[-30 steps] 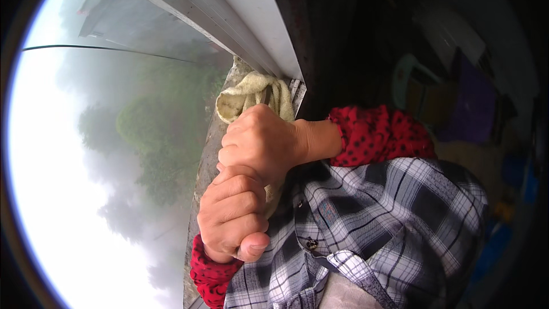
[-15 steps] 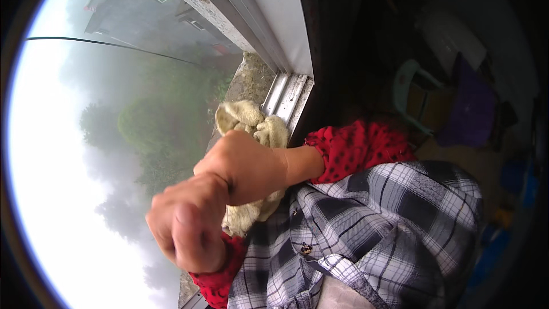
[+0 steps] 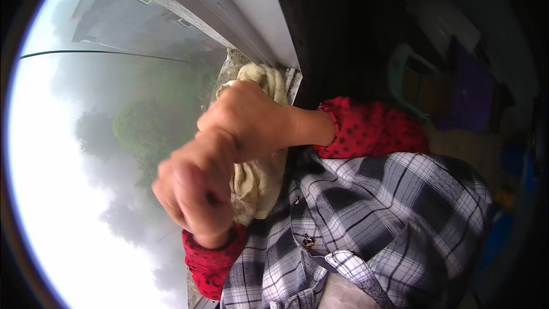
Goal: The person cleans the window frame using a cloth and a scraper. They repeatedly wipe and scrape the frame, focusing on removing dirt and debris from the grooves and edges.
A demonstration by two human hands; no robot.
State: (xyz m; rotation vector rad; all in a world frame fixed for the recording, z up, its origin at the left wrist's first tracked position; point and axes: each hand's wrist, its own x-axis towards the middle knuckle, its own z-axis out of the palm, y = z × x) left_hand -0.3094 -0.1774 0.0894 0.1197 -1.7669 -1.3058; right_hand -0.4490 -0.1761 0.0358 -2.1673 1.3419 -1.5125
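Note:
A cream terry towel [image 3: 251, 183] is bunched in folds at the window sill, partly hidden by my hands and wrists. My right hand [image 3: 251, 114], in a red sleeve with black dots, reaches across from the right and is closed on it, with folds showing above the knuckles. Against it, lower and to the left, my left hand [image 3: 197, 186] is curled into a fist with the thumb uppermost. Towel also comes out beside that wrist, though the cloth inside both fists is hidden. The two fists touch each other.
The white window frame [image 3: 251, 0] and its track [image 3: 293, 83] rise above the towel. Outside are misty trees [image 3: 143, 126], a house [image 3: 126, 17] and a dark cable [image 3: 103, 52]. A pale green chair [image 3: 397, 74] and a purple item [image 3: 466, 91] stand in the dim room on the right.
My right hand has moved up in the picture, and the upper towel folds have shifted up with it. My left hand has risen slightly, still pressed to the right. The view has shifted a little.

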